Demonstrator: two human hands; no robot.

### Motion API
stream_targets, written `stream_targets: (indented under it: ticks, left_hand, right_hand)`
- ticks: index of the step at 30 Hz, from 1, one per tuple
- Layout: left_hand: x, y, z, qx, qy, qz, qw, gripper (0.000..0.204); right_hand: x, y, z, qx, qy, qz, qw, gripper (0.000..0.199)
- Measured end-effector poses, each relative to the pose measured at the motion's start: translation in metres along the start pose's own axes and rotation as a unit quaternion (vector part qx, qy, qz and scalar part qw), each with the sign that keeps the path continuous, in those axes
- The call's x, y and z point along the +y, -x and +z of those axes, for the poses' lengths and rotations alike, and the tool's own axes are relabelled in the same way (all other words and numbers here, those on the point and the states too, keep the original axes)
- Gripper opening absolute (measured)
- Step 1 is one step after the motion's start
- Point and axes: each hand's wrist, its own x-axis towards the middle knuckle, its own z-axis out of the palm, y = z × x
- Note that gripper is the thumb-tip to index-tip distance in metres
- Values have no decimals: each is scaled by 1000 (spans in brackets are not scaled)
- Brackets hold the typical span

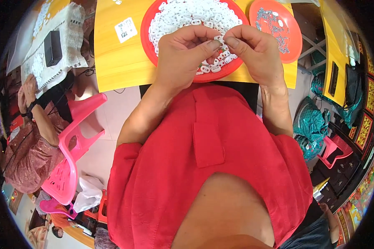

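Plastic piece (219,39), small and white, is being pinched between both hands above the near edge of a large red plate (147,39), with nothing touching it but fingertips. The left hand (183,54) is closing thumb and forefinger on its left side, while the right hand (253,50) is gripping its right side the same way, the two hands nearly touching at the tips. Whether the piece is being joined or pulled apart cannot be told, as the fingers are hiding most of it. Under the hands, the plate is holding a deep heap of white plastic pieces (191,16), so by the look of it much of the pile is still waiting to be handled. To the right, a smaller red plate (295,45) is carrying a scatter of small dark metal parts (272,23), only partly covering it. Both plates are sitting on a yellow table (116,62). Far off at the left, another person's hand (27,89) is working beside a pink plastic chair (75,141).
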Motion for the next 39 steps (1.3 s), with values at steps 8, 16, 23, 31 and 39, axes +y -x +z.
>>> stream_targets:
  ticks: [8, 16, 23, 31, 39]
  left_hand:
    - [-1, 2, 0, 4, 1, -10, 1000, 12]
    - [5, 10, 2, 35, -195, 22, 980, 15]
    - [-2, 8, 4, 55, -186, 66, 979, 9]
    - [-7, 4, -8, 65, -118, 39, 990, 9]
    - [6, -31, -47, 61, -517, 261, 813, 12]
  right_hand:
    - [-1, 1, 1, -12, 6, -1, 1000, 10]
    - [-8, 2, 9, 18, 134, -49, 990, 7]
    - [-2, 2, 19, 61, 139, -96, 984, 4]
    - [2, -1, 23, 54, 39, -30, 997, 10]
    - [34, 15, -14, 120, 55, 20, 991, 8]
